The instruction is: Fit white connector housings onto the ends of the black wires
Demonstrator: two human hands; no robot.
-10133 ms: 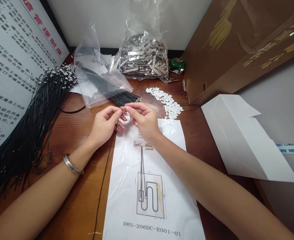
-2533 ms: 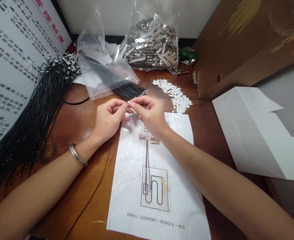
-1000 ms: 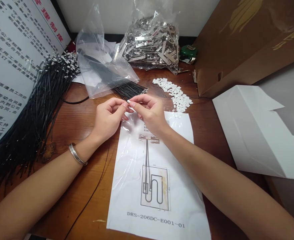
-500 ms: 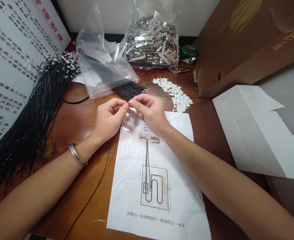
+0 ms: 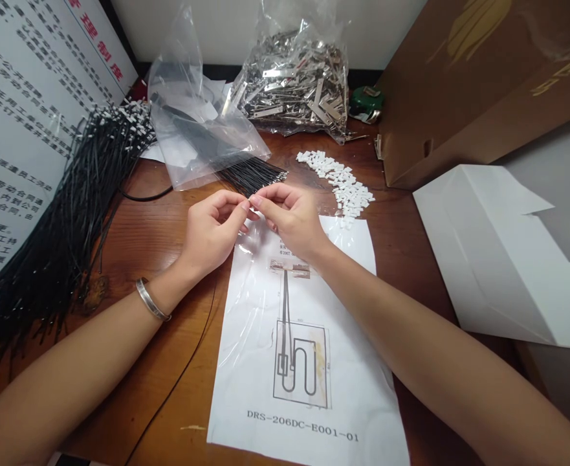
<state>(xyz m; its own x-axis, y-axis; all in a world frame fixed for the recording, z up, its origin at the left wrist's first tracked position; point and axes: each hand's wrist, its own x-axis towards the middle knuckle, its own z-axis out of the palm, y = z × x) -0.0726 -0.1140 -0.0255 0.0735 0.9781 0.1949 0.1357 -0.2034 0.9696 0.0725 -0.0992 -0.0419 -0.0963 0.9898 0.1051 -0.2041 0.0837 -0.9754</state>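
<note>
My left hand (image 5: 217, 230) and my right hand (image 5: 289, 217) meet fingertip to fingertip over the top of a printed sheet (image 5: 246, 388). Thumb and forefinger are pinched on each. A thin black wire (image 5: 187, 366) climbs from the front edge of the table and passes out of sight under my left hand, whose pinch is on its end. What sits between my right fingertips is tiny and mostly covered. Just beyond the fingers lie black wires (image 5: 255, 173) with metal tips, partly inside a clear plastic bag (image 5: 192, 155). Small white plastic connector housings (image 5: 336, 178) are scattered to the right.
A thick bundle of black wires with white ends (image 5: 66, 213) leans at the left by a printed board (image 5: 17, 116). Behind stand a bag of metal strips (image 5: 294, 90) and a green tape measure (image 5: 366, 103). A brown box (image 5: 440, 97) and white folded card (image 5: 488, 259) bound the right.
Both hands stay almost in place, still pinched together. The fingertips have shifted only slightly, and the small thing between them is now more covered.
</note>
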